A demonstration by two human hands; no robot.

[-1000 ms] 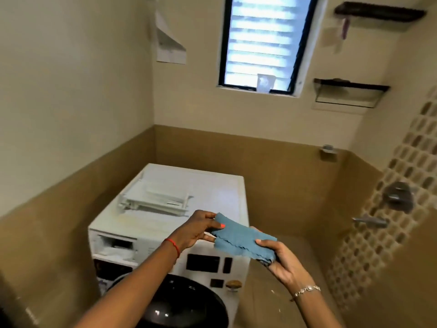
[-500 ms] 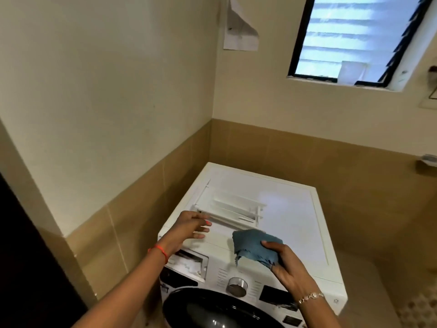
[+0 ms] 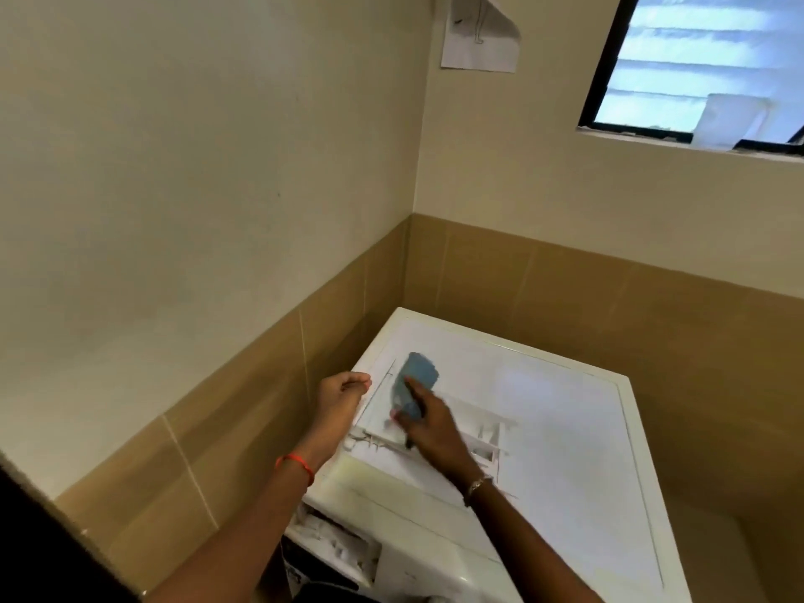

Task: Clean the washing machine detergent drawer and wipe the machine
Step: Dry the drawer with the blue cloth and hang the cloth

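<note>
The white washing machine [image 3: 565,437] stands in the corner, seen from above. Its white detergent drawer [image 3: 480,433] lies pulled out on the machine's top, near the left side. My right hand [image 3: 435,428] holds a blue cloth [image 3: 420,374] and presses it onto the drawer's left part. My left hand [image 3: 341,396] is at the drawer's left end with its fingers curled round it; motion blur hides the exact grip. The empty drawer slot [image 3: 335,541] shows at the machine's front left.
Tiled walls close in on the machine at the left and behind. A window [image 3: 696,67] is high at the right, and a sheet of paper [image 3: 478,37] hangs on the back wall. A dark edge fills the bottom left corner.
The view has moved closer and turned left. My right hand carried the cloth forward onto the drawer. My left hand moved from reaching above the drawer to gripping its left end.
</note>
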